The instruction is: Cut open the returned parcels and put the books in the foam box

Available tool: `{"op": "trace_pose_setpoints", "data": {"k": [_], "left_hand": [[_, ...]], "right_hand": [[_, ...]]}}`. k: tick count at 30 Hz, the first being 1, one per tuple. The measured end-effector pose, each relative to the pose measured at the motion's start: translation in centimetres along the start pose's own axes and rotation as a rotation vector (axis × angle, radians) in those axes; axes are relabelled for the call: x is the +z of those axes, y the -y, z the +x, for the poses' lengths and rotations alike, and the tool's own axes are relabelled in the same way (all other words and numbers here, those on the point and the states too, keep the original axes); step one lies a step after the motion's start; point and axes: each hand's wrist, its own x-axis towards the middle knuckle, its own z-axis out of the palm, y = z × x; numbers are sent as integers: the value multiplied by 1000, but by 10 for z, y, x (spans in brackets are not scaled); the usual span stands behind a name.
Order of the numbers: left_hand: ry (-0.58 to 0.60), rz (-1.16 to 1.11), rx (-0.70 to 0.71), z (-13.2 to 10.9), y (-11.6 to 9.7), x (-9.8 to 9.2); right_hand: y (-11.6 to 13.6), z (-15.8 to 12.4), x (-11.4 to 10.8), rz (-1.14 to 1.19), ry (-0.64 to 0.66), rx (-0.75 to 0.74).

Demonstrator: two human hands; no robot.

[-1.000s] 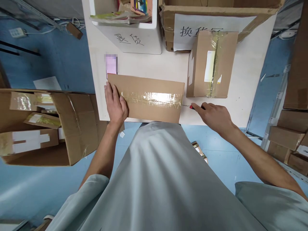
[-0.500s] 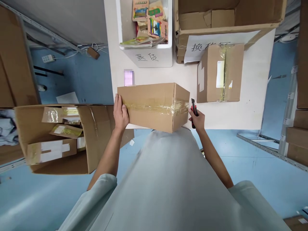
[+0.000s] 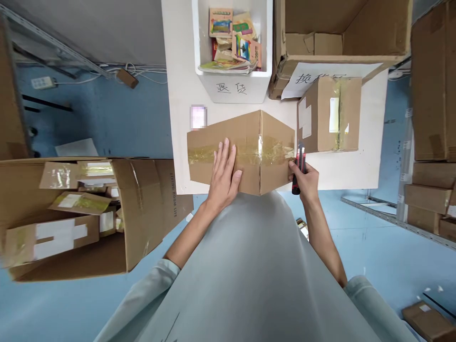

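Note:
A long taped cardboard box (image 3: 249, 137) lies at the near edge of the white table (image 3: 181, 114). My left hand (image 3: 224, 173) rests flat on its top, fingers stretched out over the clear tape seam. My right hand (image 3: 302, 178) is closed round a red and black utility knife (image 3: 298, 166), held upright against the box's right end where the tape wraps over.
A second taped box (image 3: 331, 116) stands to the right on the table. Behind are a white foam bin (image 3: 233, 88) of colourful booklets and a big open carton (image 3: 342, 33) with a paper label. A large carton (image 3: 71, 213) of parcels sits on the blue floor at left.
My left hand moved from the box's left end onto its top. The box turned, its right end swinging toward me. My right hand picked the knife up off the table and brought it to the box's end.

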Motion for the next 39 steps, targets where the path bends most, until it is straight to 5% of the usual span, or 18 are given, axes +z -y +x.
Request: {"op": "trace_pose_setpoints", "data": {"k": [6,10,13,16,20,23,27,31,39], "left_hand": [[-31,-235,-30,-16,28,12],[-37,-397,-165,-30,45,23],[-99,-437,-202,-21,49,9],[-146,-415,-165,16,51,-24],[11,-383,-86,82,51,-60],[132,-412,-28,110,51,-68],[189,-429,-4,115,54,-67],[192,-449,8,113,59,-66],[171,-527,4,115,64,-58]], "right_hand": [[63,-33,-21,-286,-184,-230],[82,-53,-11,-560,-195,-349],[85,-62,1,-741,-205,-460],[89,-75,10,-867,-233,-539],[101,-112,25,-879,-134,-489],[109,-149,47,-868,54,-392],[117,-182,87,-995,223,-329],[125,-184,119,-1161,200,-317],[146,-182,138,-1335,181,-281]]}}
